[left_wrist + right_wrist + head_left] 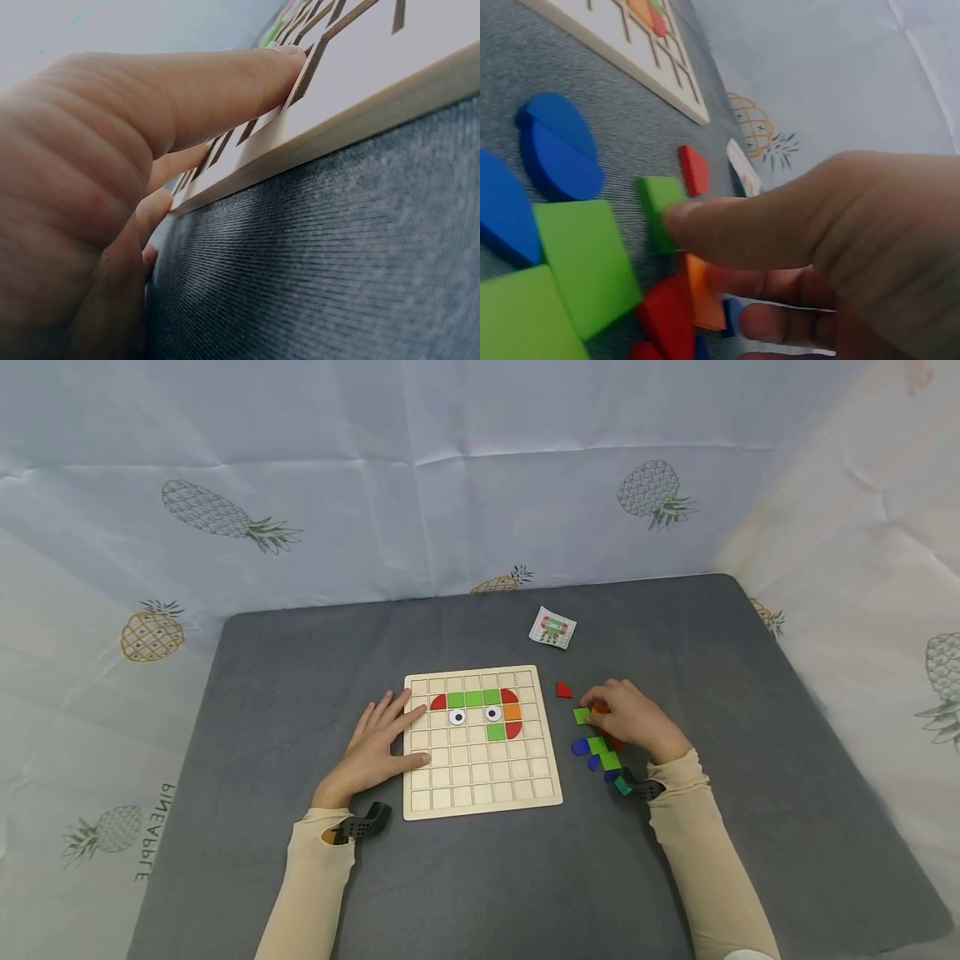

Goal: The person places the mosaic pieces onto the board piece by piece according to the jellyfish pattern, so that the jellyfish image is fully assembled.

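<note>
Between three and four o'clock from the middle of the square, pale wooden board with a grid (468,777), the loose flat pieces begin with a small teal piece (622,786). Beyond it lie blue curved pieces (581,747) and bright green square tiles (597,745).

At nine o'clock, the left hand (378,747) spreads wide, thumb and fingers on the board's edge. That should steady it, and light pressure is best, as a fingertip sits near a red quarter-round piece (438,702) in the grid.

At three o'clock, the right hand (633,714) reaches over the loose pieces. Its thumb tip meets a single green tile (657,204), with a finger by an orange piece (705,300); I cannot tell whether it pinches either. Picking out one piece seems the step in hand: grip opposite edges and lift straight up, so that crowded neighbours do not drag along.

Toward twelve o'clock on the board, two white discs with black pupils (457,717) sit among coloured pieces. A separate red piece (563,691) lies at two o'clock, and a small white printed card (553,627) at one.

All this rests on a dark grey worktop (292,710), ribbed like cloth up close. Past its far edge hangs creased white fabric (360,527) printed with pineapples.
</note>
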`<state>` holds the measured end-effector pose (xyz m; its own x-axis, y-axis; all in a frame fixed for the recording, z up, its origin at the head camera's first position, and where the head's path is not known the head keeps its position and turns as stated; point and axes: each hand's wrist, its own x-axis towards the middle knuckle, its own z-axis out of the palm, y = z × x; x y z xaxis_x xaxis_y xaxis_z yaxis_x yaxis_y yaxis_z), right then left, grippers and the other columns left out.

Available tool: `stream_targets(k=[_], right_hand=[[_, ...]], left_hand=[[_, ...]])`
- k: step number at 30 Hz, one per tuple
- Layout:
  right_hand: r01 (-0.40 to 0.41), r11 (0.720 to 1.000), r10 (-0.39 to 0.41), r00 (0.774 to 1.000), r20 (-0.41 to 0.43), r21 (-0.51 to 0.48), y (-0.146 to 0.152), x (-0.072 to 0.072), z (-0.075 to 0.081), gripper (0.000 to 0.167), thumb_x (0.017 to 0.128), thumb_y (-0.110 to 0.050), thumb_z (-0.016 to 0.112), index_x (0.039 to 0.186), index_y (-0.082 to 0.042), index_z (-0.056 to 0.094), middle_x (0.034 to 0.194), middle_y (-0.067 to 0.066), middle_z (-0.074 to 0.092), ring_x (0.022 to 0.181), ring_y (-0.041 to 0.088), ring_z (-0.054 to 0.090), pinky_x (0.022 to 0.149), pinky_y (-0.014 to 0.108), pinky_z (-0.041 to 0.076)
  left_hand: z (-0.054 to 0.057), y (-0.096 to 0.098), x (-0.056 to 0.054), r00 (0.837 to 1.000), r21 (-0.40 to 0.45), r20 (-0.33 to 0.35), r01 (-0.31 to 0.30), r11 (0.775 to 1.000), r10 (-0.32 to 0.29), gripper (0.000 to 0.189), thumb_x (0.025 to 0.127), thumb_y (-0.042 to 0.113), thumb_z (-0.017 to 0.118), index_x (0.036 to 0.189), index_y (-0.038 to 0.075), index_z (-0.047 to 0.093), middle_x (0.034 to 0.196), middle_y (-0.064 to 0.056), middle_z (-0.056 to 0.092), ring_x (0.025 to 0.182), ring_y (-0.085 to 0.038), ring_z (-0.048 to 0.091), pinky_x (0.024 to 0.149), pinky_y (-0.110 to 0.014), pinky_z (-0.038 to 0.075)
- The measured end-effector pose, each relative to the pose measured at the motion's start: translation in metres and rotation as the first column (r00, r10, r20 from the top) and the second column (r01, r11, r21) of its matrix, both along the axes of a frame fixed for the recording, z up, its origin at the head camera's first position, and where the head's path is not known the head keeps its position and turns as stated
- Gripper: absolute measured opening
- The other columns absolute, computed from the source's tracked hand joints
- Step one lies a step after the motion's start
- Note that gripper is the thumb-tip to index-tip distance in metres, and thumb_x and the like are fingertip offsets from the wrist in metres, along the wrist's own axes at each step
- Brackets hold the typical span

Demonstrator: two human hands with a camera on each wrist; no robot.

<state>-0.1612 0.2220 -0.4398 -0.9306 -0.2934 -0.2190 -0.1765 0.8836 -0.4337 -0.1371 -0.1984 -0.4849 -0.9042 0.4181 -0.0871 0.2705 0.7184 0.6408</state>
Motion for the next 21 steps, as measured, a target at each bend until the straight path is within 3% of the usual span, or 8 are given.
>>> stream_targets(k=[15, 21], right_hand=[[0.061, 0.998, -0.060, 0.993, -0.105, 0.011, -0.011, -0.004, -0.006, 0.019, 0.093, -0.020, 0.075, 0.106, -0.007, 0.072, 0.104, 0.010, 0.063, 0.096, 0.027, 0.051, 0.075, 0.043, 0.049], [0.086, 0.991, -0.102, 0.981, -0.167, -0.100, -0.017, -0.005, -0.003, 0.012, 0.095, -0.018, 0.073, 0.103, -0.008, 0.071, 0.098, 0.009, 0.066, 0.090, 0.024, 0.055, 0.072, 0.037, 0.050]], left_hand=[[-0.001, -0.001, 0.001, 1.000, 0.013, -0.013, -0.002, 1.000, 0.002, 0.083, 0.086, 0.044, 0.077, 0.157, 0.019, 0.041, 0.172, -0.005, 0.013, 0.161, -0.032, 0.001, 0.129, -0.053, -0.006], [0.000, 0.000, 0.001, 1.000, 0.005, -0.005, -0.003, 1.000, 0.003, 0.083, 0.087, 0.044, 0.076, 0.157, 0.020, 0.041, 0.173, -0.003, 0.013, 0.161, -0.031, 0.001, 0.129, -0.052, -0.006]])
